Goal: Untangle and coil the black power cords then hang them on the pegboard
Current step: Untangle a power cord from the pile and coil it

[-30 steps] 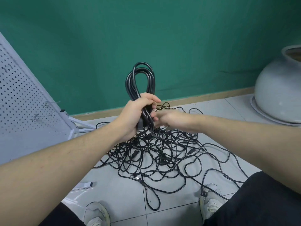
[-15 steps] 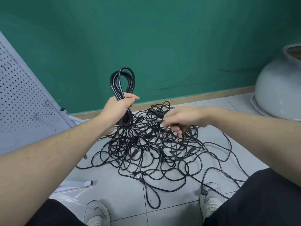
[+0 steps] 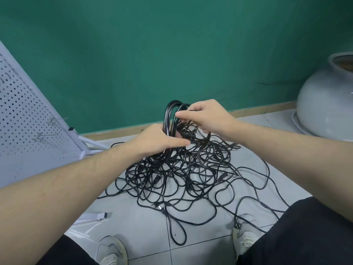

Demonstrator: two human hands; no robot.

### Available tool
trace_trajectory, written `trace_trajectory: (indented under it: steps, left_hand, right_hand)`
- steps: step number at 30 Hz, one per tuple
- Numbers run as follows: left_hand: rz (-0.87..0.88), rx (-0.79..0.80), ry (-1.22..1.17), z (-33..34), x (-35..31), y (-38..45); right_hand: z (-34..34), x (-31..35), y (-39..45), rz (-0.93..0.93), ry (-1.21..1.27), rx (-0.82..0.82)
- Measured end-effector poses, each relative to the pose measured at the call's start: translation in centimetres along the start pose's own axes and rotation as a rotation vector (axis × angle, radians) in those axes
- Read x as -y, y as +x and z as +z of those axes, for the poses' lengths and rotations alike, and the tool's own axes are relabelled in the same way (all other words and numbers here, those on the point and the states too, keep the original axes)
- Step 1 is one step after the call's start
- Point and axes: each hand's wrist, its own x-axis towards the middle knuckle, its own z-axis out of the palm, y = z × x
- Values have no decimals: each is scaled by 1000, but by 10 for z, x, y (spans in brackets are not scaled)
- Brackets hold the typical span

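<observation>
The left hand was clenched round the base of the coiled cord, though its fingers were mostly hidden behind the back of the hand and the exact grip was hard to make out. The coil stood upright as a narrow loop of several glossy black strands, its lower part lost behind that hand. Just beside it, the right hand pinched a thinner strand at the top of the loop between thumb and fingers; which cord that strand belonged to could not be told.

Below both hands lay the tangle of cords, a dense nest of thin, round, rubbery black cable on the floor, with looser loops trailing out toward the shoes. A few plugs showed in the mess, small and blurred.

At the left edge leaned the pegboard, pale grey perforated metal, cut off by the frame, with a few wire hooks on it that were faint and hard to read. Its white frame legs met the glossy light tiles. At the right a big rounded grey pot was cut off too, smooth and matte. Behind stood a green wall.
</observation>
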Motion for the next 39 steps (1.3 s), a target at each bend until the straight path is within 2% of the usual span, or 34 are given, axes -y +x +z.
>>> trace_trajectory:
  steps: [3,6,13,16,18,20,22,24,29,34,39]
  left_hand:
    - [-38,-27,62,6,0,-1]
    - [-64,-86,18,2,-1,-2]
    - [0,-23,-32,2,2,-8]
    - [54,-22,-50,8,0,-9]
    - [70,-15,-73,9,-1,-10]
    - [67,-14,-66,10,0,-11]
    - [77,4,-77,10,-3,-13]
    - [121,42,-135,12,-7,-17]
    - [154,77,-274,21,-23,-23]
    - [116,65,-369,25,-25,-22]
    - [53,-1,-467,22,-27,-19]
  right_hand:
    - [-3,-1,1,91,119,89]
    - [-5,-2,0,58,255,172]
    - [7,-3,4,-199,-20,-160]
    - [12,-6,4,-108,36,-275]
    - [14,-7,4,59,141,-225]
    - [19,-8,3,178,306,-89]
    - [23,-5,3,172,386,-57]
    - [25,1,3,154,472,-109]
    - [27,13,3,124,831,-135]
    - [26,15,3,107,796,-120]
    - [20,-4,8,235,747,87]
